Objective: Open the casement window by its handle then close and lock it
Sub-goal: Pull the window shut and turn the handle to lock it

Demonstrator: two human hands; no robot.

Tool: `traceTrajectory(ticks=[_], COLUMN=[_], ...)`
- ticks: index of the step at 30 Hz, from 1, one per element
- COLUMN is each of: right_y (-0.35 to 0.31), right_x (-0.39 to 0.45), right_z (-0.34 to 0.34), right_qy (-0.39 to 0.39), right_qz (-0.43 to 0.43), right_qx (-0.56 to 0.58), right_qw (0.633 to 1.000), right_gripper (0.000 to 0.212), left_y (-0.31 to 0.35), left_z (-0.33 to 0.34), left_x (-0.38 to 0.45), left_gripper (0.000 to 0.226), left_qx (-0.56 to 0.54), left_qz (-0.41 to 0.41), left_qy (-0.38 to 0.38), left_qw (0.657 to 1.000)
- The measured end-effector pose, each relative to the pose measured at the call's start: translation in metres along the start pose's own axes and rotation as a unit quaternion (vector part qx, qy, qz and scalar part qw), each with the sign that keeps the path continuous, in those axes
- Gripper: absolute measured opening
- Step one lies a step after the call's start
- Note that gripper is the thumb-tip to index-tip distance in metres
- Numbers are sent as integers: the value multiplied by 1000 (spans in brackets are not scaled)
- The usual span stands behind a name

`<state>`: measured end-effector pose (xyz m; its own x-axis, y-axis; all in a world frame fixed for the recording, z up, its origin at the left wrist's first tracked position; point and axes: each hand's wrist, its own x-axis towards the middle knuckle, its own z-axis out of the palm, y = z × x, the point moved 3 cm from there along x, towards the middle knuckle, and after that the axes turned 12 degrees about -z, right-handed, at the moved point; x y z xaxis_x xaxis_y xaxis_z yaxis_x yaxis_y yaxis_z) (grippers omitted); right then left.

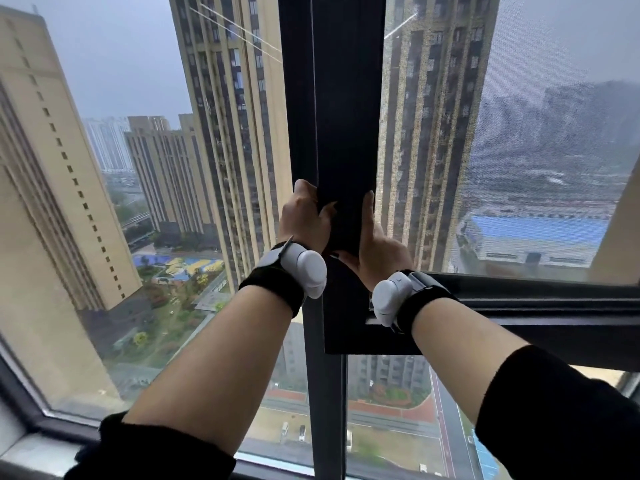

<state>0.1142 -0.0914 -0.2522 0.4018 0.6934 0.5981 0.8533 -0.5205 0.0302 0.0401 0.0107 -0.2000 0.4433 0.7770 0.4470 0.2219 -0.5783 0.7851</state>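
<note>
A: From the head camera, what are the hands doing?

B: Both are pressing onto the dark upright stile of the casement window [346, 133], which is running top to bottom through the middle of the picture. The left hand [304, 216] is curling around the stile's left edge, fingers wrapping out of sight behind it. The right hand [375, 247] is lying against the stile's right side, one finger pointing straight up along it.

A: And the handle?

B: A dark shape, the handle [343, 230], is sitting between the two hands, its long axis running vertically along the stile. The right hand's thumb and palm are closing around its lower end (the black-on-black is hiding the exact outline, so I cannot tell which way its tip is pointing).

A: Is the sash standing open or shut?

B: I cannot tell; its bottom corner is showing just below the right wrist, against the fixed frame [536, 306].

A: Anything else?

B: Each wrist is wearing a black strap with a white pod: the left wrist device [304, 268] and the right wrist device [391, 299]. A mesh screen [502, 150] is greying the right pane. Tall beige towers [228, 116] are standing outside.
</note>
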Motion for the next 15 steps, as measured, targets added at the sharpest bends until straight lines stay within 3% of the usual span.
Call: traceTrajectory(ticks=[15], right_y=[10], right_x=[15], right_z=[10], right_qy=[-1], right_qz=[1], right_qx=[27], right_qw=[1000], right_gripper=[102], left_y=[-5], left_z=[12], left_x=[17], left_gripper=[22], left_qx=[-19], left_qz=[23], left_qy=[-12], left_qw=[999])
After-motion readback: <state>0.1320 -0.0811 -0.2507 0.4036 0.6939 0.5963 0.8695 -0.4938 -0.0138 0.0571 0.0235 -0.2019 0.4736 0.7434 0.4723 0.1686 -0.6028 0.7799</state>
